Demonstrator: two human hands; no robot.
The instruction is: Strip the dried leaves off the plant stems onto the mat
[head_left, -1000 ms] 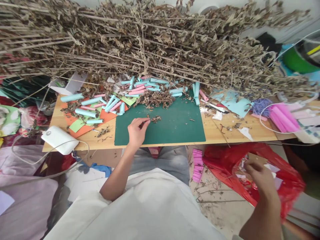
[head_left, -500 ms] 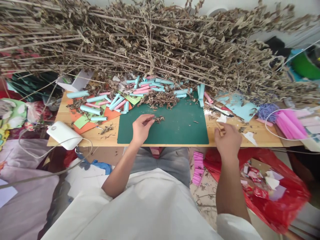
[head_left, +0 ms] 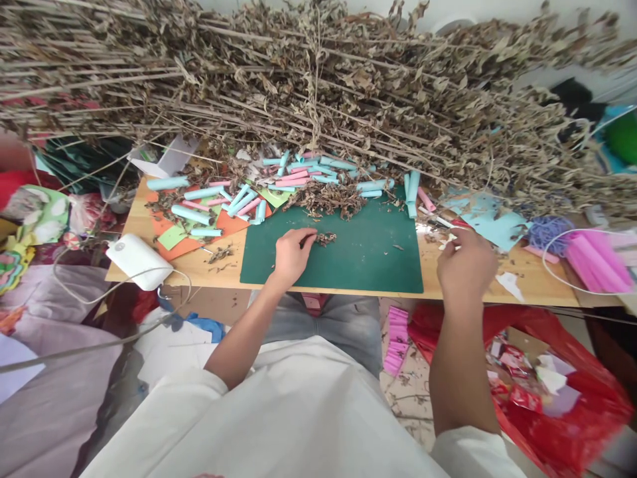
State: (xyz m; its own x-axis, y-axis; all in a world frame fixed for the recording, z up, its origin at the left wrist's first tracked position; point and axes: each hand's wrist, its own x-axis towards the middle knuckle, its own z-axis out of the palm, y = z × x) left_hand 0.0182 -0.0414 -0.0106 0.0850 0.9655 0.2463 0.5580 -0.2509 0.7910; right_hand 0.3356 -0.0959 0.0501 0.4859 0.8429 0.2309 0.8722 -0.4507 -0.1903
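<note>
My left hand (head_left: pixel 292 257) is over the dark green mat (head_left: pixel 368 265), thumb and fingertips pinched together. Whatever it may hold is too small to see. A small heap of dried leaf bits (head_left: pixel 327 239) lies right beside those fingertips. To the right of the mat, my right hand (head_left: pixel 466 265) reaches down with its fingers curled in beside a white paper scrap (head_left: pixel 442 241) and a white pen (head_left: pixel 438 218). What sits in its fingers cannot be made out. Behind the mat are a larger heap of crumbled dried leaves (head_left: pixel 328 199) and several blue paper tubes (head_left: pixel 191 214) and pink paper tubes (head_left: pixel 293 182).
Long bundles of dried stalks (head_left: pixel 249 79) fill the back. On the left lies a white power bank (head_left: pixel 139 260) with a cable. To the right are blue paper (head_left: pixel 490 216), purple string (head_left: pixel 550 234) and pink paper (head_left: pixel 597 261). A red plastic bag (head_left: pixel 592 372) hangs below the table edge.
My right hand has moved forward to the white scrap and its fingers have drawn together. The left hand stays pinched by the small leaf heap. The view has shifted slightly.
</note>
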